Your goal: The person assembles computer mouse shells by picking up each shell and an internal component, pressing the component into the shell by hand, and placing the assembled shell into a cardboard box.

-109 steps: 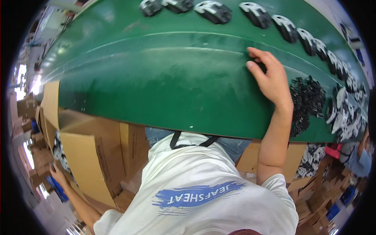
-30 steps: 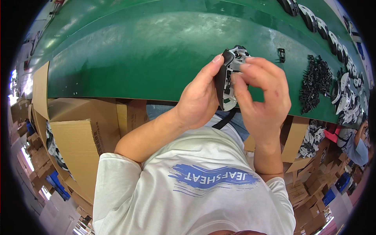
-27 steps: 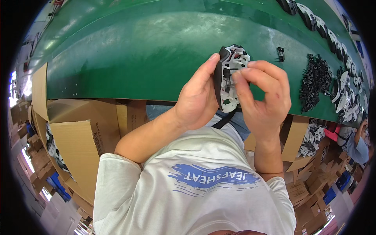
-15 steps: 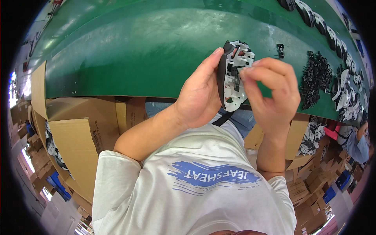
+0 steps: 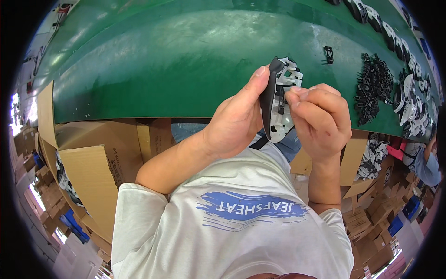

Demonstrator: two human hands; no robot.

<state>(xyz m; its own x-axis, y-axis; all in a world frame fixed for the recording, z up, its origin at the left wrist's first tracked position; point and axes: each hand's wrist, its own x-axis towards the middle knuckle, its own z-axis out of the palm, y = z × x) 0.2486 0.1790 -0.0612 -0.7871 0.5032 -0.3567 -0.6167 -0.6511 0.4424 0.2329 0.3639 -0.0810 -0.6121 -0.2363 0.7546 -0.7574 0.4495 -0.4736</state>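
Note:
A curved plastic housing [image 5: 282, 131], black outside with a white ribbed inner frame, stands roughly upright above the table's near edge. My left hand [image 5: 236, 122] is closed around its black side, thumb along the upper edge. Thumb and fingers of my right hand [image 5: 324, 120] are pinched together at the open white side, against a small black part [image 5: 281, 96] set in the frame. Whatever sits between those fingertips is hidden. Beyond my right hand, a single black plastic clip [image 5: 329, 55] lies on the green table [image 5: 176, 69].
To the right lies a heap of black clips [image 5: 371, 88], with white-and-black plastic parts [image 5: 409, 102] beside it. A row of similar housings [image 5: 374, 19] curves along the far right. Cardboard boxes [image 5: 88, 181] stand below the table edge. Another person [image 5: 428, 166] is at far right.
The housing and my left hand sit slightly lower in view. My right fingers have drawn closer together and stay at the frame's inner side.

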